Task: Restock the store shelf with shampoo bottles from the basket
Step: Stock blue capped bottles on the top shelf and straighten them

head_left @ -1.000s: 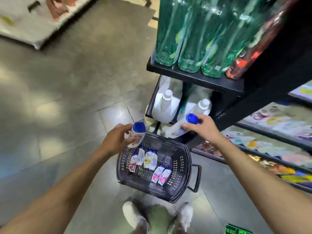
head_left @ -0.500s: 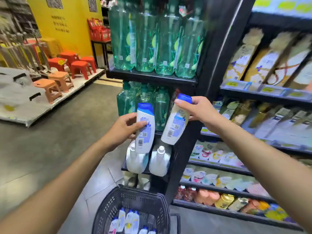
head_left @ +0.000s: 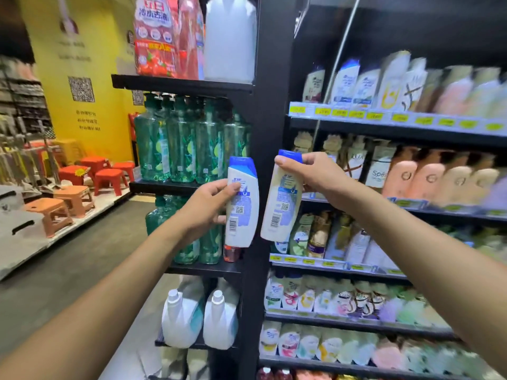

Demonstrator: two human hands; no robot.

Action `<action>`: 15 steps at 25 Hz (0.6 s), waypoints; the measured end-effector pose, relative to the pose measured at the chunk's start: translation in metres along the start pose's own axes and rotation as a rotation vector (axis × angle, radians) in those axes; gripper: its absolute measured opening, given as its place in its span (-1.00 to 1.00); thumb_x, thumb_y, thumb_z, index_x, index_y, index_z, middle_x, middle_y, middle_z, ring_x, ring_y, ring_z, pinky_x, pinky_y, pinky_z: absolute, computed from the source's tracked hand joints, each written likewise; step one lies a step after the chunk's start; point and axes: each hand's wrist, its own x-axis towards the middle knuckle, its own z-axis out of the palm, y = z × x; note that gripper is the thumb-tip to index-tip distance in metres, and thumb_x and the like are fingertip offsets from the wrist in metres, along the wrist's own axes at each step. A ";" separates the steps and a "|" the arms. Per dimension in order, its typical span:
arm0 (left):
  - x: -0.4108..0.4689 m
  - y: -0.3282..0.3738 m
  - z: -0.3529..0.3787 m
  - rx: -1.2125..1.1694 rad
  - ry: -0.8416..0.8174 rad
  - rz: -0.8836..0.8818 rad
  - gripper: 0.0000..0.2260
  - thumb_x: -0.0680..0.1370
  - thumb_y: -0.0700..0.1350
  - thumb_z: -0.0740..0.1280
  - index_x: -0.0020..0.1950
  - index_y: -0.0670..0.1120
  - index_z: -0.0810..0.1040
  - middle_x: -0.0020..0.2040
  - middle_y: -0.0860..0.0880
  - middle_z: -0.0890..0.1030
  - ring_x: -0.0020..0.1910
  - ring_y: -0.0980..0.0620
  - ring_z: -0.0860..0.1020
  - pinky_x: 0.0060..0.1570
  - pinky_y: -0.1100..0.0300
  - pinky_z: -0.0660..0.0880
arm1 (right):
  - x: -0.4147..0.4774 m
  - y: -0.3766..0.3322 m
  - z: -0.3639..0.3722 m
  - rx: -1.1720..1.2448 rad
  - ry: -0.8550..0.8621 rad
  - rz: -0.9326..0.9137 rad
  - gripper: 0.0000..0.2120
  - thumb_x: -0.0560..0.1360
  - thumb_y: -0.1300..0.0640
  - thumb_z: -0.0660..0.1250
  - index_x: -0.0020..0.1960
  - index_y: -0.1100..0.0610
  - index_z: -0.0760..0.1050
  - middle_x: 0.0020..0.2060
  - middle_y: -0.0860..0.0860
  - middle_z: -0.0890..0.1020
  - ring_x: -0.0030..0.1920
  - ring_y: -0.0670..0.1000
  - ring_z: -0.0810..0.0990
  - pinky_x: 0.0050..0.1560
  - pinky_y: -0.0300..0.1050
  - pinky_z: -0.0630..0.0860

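My left hand (head_left: 204, 205) grips a white shampoo bottle with a blue cap (head_left: 242, 204) by its side, upright, label side toward me. My right hand (head_left: 315, 175) holds a second white shampoo bottle (head_left: 282, 207) by its blue cap end, hanging slightly tilted. Both bottles are in front of the black upright post (head_left: 270, 111) of the store shelf. Similar white and blue bottles (head_left: 344, 82) stand on the upper shelf (head_left: 384, 116) to the right. The basket is out of view.
Green clear bottles (head_left: 178, 141) fill the left end shelves, with large white jugs (head_left: 200, 316) below. Right shelves hold peach bottles (head_left: 428, 176) and refill pouches (head_left: 329, 297). Orange stools (head_left: 74, 196) stand on a platform at left; grey floor lies between.
Both hands have lifted the two bottles from the basket up to mid-shelf height. My view has tilted upward, so the basket has dropped out of frame.
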 end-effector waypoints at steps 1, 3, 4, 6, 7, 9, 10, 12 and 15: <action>0.003 0.003 0.007 -0.029 -0.014 -0.013 -0.73 0.68 0.04 0.26 0.14 -0.11 0.64 0.04 -0.07 0.74 -0.07 0.01 0.70 -0.13 0.09 0.66 | -0.002 -0.002 -0.006 0.012 -0.003 0.001 -0.44 0.44 -0.29 0.46 0.00 0.25 0.68 -0.17 0.06 0.73 -0.18 -0.04 0.66 -0.05 -0.08 0.57; 0.009 0.008 0.021 -0.153 -0.041 -0.064 -0.64 0.74 0.06 0.15 0.24 -0.17 0.60 0.02 -0.11 0.71 -0.09 -0.04 0.68 -0.11 0.05 0.65 | -0.007 -0.006 -0.017 0.066 -0.025 0.001 -0.54 0.53 -0.25 0.39 -0.01 0.17 0.66 -0.14 0.03 0.73 -0.15 -0.03 0.69 0.05 -0.04 0.58; 0.013 0.011 0.026 -0.242 -0.046 -0.102 -0.62 0.74 0.08 0.14 0.26 -0.18 0.58 -0.02 -0.12 0.68 -0.12 -0.06 0.66 -0.08 -0.01 0.64 | -0.010 -0.007 -0.021 0.108 -0.037 0.005 -0.62 0.56 -0.22 0.35 -0.01 0.11 0.64 -0.13 0.01 0.73 -0.13 -0.03 0.69 0.10 -0.03 0.58; 0.018 0.017 0.033 -0.380 -0.081 -0.177 -0.58 0.71 0.18 0.15 0.26 -0.14 0.55 -0.10 -0.08 0.59 -0.24 -0.04 0.57 -0.18 0.02 0.58 | -0.013 -0.008 -0.028 0.211 -0.046 0.015 -0.71 0.61 -0.17 0.31 0.02 0.06 0.59 -0.10 -0.02 0.71 -0.04 -0.02 0.69 0.21 0.00 0.55; 0.020 0.020 0.034 -0.422 -0.112 -0.195 -0.53 0.67 0.27 0.18 0.23 -0.11 0.53 -0.13 -0.06 0.54 -0.28 -0.02 0.51 -0.25 0.08 0.53 | -0.013 -0.008 -0.030 0.268 -0.048 0.014 -0.72 0.62 -0.15 0.31 0.04 0.06 0.56 -0.08 0.01 0.70 0.01 0.02 0.69 0.26 0.04 0.54; 0.024 0.022 0.038 -0.472 -0.143 -0.201 -0.44 0.53 0.39 0.32 0.15 -0.10 0.48 -0.16 -0.03 0.49 -0.34 0.03 0.43 -0.35 0.17 0.44 | -0.012 -0.010 -0.031 0.353 -0.010 0.024 -0.73 0.64 -0.12 0.30 0.06 0.09 0.50 -0.05 0.09 0.65 0.05 0.09 0.66 0.29 0.11 0.53; 0.025 0.021 0.039 -0.496 -0.146 -0.202 -0.44 0.48 0.36 0.42 0.13 -0.10 0.46 -0.16 -0.02 0.49 -0.36 0.05 0.40 -0.40 0.20 0.43 | -0.013 -0.013 -0.032 0.391 0.025 0.038 -0.72 0.64 -0.12 0.30 0.07 0.10 0.47 -0.06 0.11 0.62 0.03 0.11 0.64 0.26 0.11 0.54; 0.028 0.021 0.039 -0.555 -0.150 -0.197 -0.46 0.41 0.20 0.53 0.15 -0.12 0.44 -0.10 -0.03 0.53 -0.39 0.07 0.38 -0.48 0.24 0.43 | -0.012 -0.017 -0.031 0.504 0.094 0.061 -0.71 0.63 -0.12 0.32 0.06 0.11 0.43 -0.14 0.12 0.59 -0.08 0.12 0.65 0.19 0.13 0.58; 0.031 0.023 0.035 -0.543 -0.154 -0.147 -0.57 0.49 0.12 0.47 0.21 -0.15 0.57 0.02 -0.06 0.62 -0.31 0.02 0.53 -0.35 0.14 0.56 | -0.011 -0.022 -0.029 0.552 0.191 0.091 -0.60 0.58 -0.19 0.36 0.14 0.11 0.40 -0.21 0.07 0.55 -0.24 0.09 0.67 0.03 0.12 0.64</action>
